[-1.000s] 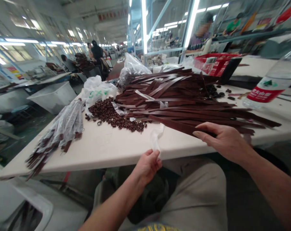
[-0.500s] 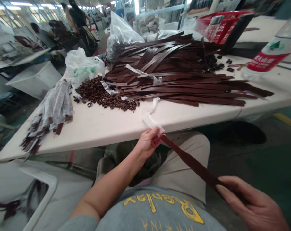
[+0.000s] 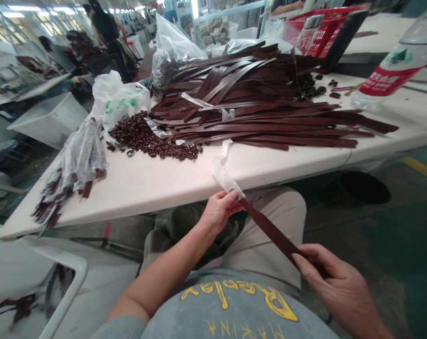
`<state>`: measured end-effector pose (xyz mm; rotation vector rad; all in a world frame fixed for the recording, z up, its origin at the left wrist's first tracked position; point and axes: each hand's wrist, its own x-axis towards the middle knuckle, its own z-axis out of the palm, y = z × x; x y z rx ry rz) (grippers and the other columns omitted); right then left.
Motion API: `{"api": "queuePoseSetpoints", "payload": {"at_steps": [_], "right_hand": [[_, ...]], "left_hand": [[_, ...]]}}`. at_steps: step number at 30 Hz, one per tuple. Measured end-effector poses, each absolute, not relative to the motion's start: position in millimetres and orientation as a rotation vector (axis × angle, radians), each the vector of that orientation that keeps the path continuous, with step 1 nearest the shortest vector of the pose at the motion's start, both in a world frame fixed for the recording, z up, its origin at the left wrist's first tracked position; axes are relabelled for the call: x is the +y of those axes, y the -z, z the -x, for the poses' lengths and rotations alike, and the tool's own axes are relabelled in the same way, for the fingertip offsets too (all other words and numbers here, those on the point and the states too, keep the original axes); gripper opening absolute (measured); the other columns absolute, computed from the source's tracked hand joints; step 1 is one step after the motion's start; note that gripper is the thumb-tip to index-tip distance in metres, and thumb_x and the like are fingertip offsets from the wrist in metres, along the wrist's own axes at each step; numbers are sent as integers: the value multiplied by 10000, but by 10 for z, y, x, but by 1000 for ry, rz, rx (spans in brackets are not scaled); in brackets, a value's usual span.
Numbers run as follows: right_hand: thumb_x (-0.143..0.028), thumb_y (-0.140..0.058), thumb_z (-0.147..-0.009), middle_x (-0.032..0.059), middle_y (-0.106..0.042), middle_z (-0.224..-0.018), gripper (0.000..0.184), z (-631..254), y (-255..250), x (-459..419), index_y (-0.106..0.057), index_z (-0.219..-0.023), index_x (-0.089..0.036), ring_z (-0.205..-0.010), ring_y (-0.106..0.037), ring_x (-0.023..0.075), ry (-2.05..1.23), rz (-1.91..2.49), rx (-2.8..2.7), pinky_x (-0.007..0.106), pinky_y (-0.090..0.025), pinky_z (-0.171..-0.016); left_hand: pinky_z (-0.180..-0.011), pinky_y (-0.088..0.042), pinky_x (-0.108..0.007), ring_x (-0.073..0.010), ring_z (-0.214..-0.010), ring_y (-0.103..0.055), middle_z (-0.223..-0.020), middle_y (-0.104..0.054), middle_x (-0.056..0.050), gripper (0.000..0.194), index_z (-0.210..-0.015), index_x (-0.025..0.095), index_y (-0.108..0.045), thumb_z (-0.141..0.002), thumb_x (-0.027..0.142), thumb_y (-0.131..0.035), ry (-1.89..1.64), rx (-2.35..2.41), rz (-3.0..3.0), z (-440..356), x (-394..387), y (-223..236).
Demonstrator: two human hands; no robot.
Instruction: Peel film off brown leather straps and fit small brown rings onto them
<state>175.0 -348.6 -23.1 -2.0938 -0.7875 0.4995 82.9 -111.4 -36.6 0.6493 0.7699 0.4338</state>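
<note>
My left hand [image 3: 218,209] pinches the mouth of a clear plastic sleeve [image 3: 223,175] just below the table's front edge. A brown leather strap [image 3: 271,231] runs from that hand across my lap to my right hand [image 3: 335,287], which grips its other end. The strap's tip meets the sleeve's mouth at my left fingers. On the white table [image 3: 157,183] beyond lies a big pile of loose brown straps [image 3: 262,103].
A heap of small brown loops [image 3: 149,139] lies left of the pile, with a white plastic bag [image 3: 117,101] behind it. Bagged straps [image 3: 77,162] lie at the table's left. A water bottle [image 3: 393,70] lies at the right, a red basket [image 3: 322,28] behind. People stand far back.
My right hand pulled a strap off the pile down to my lap, then moved up and inward toward my left hand. My left hand with the sleeve dropped below the table edge.
</note>
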Motion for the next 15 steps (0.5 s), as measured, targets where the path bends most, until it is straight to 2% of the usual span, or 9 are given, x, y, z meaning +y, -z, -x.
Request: {"api": "queuePoseSetpoints", "payload": {"at_steps": [4, 8, 13, 15], "right_hand": [[-487, -625, -831, -5, -653, -636, 246, -1671, 265, -3186, -694, -826, -251, -557, -578, 169, -541, 2026, -757, 272, -450, -532], [-517, -609, -852, -26, -564, -574, 310, -1717, 263, -2792, -667, -863, -214, -509, -508, 144, -613, 1879, -739, 263, -412, -497], [-602, -563, -894, 13, -666, -756, 514, -1755, 443, -3014, -588, -1205, -193, -597, -586, 152, -1257, 1518, -744, 273, -463, -582], [-651, -508, -907, 7, -636, -657, 530, -1728, 610, -3225, -643, -1089, -171, -554, -564, 147, -1427, 1548, -733, 267, -425, -558]], "left_hand": [[-656, -508, -267, -144, -654, -646, -772, -720, -78, 568, -788, 86, -713, -448, 469, -958, -293, 745, -658, -815, -1336, 447], [-647, -486, -262, -130, -633, -612, -726, -694, -68, 563, -742, 79, -709, -438, 483, -958, -269, 734, -664, -818, -1455, 421], [-715, -511, -293, -164, -706, -633, -788, -717, -104, 541, -771, 77, -729, -523, 519, -919, -409, 710, -745, -789, -1218, 317], [-712, -505, -294, -175, -719, -638, -815, -728, -121, 548, -795, 76, -748, -538, 535, -903, -406, 723, -790, -751, -1177, 328]]}}
